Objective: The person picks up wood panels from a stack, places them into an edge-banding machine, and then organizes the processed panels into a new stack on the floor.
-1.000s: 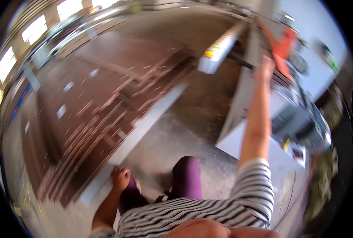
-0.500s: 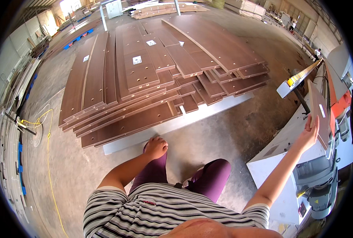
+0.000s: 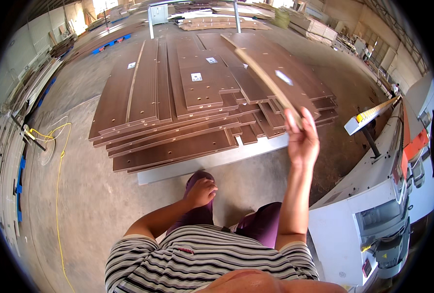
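Note:
My right hand (image 3: 302, 141) is raised at the front right of the stack, its fingers and thumb closed on the near end of a brown board (image 3: 289, 92). That board has a pale long edge and a white label, is slightly blurred, and tilts away from me over the stack. Below and beyond it lie several layers of brown drilled panels (image 3: 204, 98), some with white labels; whether the held board touches them I cannot tell. My left hand (image 3: 202, 192) rests by my left knee with fingers curled and nothing visible in them.
Under the panels is a pale grey base (image 3: 192, 168). A grey and orange machine (image 3: 353, 210) stands close on my right, with a yellow-topped rail (image 3: 373, 115). A yellow cable (image 3: 59, 195) runs along the floor at left. Boards (image 3: 222, 23) are piled at the back.
My right hand has swung left from the machine, bringing the brown board over the stack. My left hand stays low by my knee. The view has shifted right.

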### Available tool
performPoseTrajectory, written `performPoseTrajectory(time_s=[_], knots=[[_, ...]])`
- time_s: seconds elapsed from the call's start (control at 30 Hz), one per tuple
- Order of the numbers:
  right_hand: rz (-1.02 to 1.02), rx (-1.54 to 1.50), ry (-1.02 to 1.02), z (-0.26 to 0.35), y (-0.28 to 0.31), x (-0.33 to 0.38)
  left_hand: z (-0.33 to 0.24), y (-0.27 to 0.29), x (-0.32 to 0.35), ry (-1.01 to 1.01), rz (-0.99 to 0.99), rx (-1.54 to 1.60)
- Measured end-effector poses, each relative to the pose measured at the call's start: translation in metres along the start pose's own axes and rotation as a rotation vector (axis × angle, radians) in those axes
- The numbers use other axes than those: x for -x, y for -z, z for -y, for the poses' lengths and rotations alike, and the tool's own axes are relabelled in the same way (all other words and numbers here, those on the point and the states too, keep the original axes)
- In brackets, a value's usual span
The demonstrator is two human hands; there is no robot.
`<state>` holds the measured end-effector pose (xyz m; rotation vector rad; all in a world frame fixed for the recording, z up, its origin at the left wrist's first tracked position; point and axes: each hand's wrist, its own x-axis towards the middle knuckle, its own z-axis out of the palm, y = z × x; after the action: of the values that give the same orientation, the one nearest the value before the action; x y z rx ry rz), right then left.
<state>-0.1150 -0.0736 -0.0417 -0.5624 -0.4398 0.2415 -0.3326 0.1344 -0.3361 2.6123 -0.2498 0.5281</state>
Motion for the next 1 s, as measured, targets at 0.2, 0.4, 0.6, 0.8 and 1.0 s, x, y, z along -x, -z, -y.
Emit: performPoseTrajectory(time_s=[0.2, 0.4, 0.6, 0.8, 1.0], knots=[[0.13, 0.073, -0.278, -0.116, -0.042, -0.024, 0.006, -0.005, 0.008, -0.013, -0.086, 0.054], [0.466, 0.444, -0.57, -0.134, -0.089, -0.025, 0.004, 0.005, 0.011, 0.04, -0.061, -0.01], [0.434, 0.611, -0.53, -0.083, 0.005, 0.009, -0.004, 0.01, -0.005, 0.033, -0.065, 0.047], [0.11, 1.025, -0.748, -0.053, 0.206, 0.086, 0.017, 0.004, -0.016, 0.108, -0.041, 0.3], [-0.06, 2.142, -0.787, -0.049, 0.272, 0.198, -0.075, 0.092, -0.107, 0.086, 0.153, 0.713]])
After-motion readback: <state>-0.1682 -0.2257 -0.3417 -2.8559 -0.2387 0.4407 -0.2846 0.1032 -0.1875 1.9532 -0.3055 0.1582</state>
